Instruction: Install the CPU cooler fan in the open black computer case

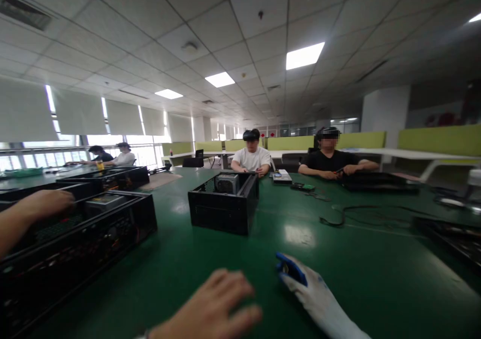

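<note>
My left hand is bare and hovers low at the front of the green table, slightly blurred. Its thumb stands away from the bent fingers, and nothing shows in it. To its right, my right hand wears a white glove with blue fingertips. The thumb and fingers of that hand curl toward each other around a small thing too dark to make out. Beyond both hands stands a black computer case with an open top and a grey power supply inside. Neither hand touches it.
At the left, a co-worker's hand reaches over another open black case. Two people sit across the table. Near them lie a white box, a green circuit board and black cables. A dark panel lies at right.
</note>
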The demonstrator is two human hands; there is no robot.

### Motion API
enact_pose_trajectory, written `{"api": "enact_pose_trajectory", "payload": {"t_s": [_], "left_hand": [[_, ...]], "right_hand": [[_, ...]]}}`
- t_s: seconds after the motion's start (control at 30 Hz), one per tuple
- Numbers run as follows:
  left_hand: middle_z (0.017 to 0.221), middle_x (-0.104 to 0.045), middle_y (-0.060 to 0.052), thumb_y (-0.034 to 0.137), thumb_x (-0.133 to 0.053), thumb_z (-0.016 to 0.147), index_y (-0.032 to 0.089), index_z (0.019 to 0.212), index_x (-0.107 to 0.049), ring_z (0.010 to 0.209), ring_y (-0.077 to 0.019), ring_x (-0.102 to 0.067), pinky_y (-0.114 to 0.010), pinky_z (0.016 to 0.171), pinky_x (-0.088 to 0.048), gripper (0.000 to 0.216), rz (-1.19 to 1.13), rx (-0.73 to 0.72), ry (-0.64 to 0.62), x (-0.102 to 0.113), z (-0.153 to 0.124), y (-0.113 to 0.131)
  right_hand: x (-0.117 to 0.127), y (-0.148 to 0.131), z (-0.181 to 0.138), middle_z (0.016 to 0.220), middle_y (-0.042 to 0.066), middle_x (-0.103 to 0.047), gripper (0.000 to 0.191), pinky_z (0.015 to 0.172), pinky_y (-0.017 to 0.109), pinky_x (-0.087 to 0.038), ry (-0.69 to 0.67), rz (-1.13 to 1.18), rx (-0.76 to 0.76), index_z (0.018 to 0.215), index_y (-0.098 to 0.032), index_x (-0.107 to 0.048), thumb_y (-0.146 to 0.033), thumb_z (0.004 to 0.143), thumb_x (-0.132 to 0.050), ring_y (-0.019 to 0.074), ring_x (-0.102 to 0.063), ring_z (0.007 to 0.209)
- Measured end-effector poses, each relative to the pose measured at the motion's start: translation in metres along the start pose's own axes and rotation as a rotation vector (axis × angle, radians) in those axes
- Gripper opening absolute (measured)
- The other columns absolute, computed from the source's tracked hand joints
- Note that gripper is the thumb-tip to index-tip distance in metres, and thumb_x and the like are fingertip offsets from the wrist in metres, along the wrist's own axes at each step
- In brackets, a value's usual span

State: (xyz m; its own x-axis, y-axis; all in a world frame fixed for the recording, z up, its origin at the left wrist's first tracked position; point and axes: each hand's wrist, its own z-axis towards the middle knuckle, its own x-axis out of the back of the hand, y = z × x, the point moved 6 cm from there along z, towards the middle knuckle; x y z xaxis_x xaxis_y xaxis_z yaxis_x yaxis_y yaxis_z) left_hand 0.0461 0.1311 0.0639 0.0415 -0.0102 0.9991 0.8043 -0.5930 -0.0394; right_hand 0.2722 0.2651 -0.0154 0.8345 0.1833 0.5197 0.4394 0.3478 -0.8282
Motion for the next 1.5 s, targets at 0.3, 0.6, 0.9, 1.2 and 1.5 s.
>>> {"api": "enact_pose_trajectory", "payload": {"t_s": [0.3,0.6,0.9,1.2,1.5], "left_hand": [[0.108,-0.068,-0.008,0.050,-0.056,0.101,0.014,0.114,-0.064,0.102,-0.0244,-0.066,-0.048,0.096,-0.053,0.038,0.128,0.458,0.313,0.090,0.123,-0.195],[0.115,-0.072,-0.016,0.058,-0.047,0.098,0.019,0.116,-0.062,0.107,-0.0354,-0.068,-0.050,0.092,-0.052,0.045,0.111,0.516,0.249,0.077,0.058,-0.078],[0.128,-0.065,0.000,0.048,-0.051,0.102,0.037,0.136,-0.054,0.115,-0.0218,-0.065,-0.035,0.103,-0.052,0.036,-0.210,0.205,-0.005,0.126,-0.080,0.084],[0.132,-0.053,-0.023,0.045,-0.093,0.066,0.038,0.151,-0.038,0.114,-0.0450,-0.060,-0.054,0.076,-0.063,0.101,0.333,-0.048,-0.254,0.037,-0.073,0.075],[0.119,-0.066,-0.021,0.045,-0.085,0.075,0.018,0.125,-0.062,0.111,-0.0397,-0.060,-0.053,0.097,-0.052,0.061,0.406,-0.302,-0.246,0.037,-0.061,0.075]], "right_hand": [[0.002,-0.006,0.000,0.126,0.005,-0.072,0.059,0.102,0.038,-0.049,-0.033,0.058,-0.058,0.138,-0.030,-0.062,-0.059,0.087,-0.057,0.0315,-0.063,0.122],[0.024,0.005,0.016,0.131,0.010,-0.070,0.078,0.105,0.038,-0.049,0.155,0.279,-0.052,0.142,-0.019,-0.058,-0.073,0.085,-0.050,0.0308,-0.064,0.123],[0.028,0.009,0.018,0.125,0.015,-0.072,0.074,0.105,0.043,-0.047,0.141,0.321,-0.011,0.144,-0.013,-0.053,-0.059,0.086,-0.061,0.0323,-0.066,0.116],[0.059,0.011,-0.053,0.125,0.012,-0.073,0.070,0.104,0.048,-0.046,0.072,0.089,-0.033,0.132,-0.020,-0.067,-0.063,0.077,-0.069,0.0355,-0.065,0.117],[0.165,-0.099,-0.115,0.112,0.008,-0.078,0.066,0.092,0.045,-0.054,0.118,-0.055,0.061,0.126,-0.024,-0.071,-0.063,0.074,-0.076,0.0343,-0.071,0.102]]}}
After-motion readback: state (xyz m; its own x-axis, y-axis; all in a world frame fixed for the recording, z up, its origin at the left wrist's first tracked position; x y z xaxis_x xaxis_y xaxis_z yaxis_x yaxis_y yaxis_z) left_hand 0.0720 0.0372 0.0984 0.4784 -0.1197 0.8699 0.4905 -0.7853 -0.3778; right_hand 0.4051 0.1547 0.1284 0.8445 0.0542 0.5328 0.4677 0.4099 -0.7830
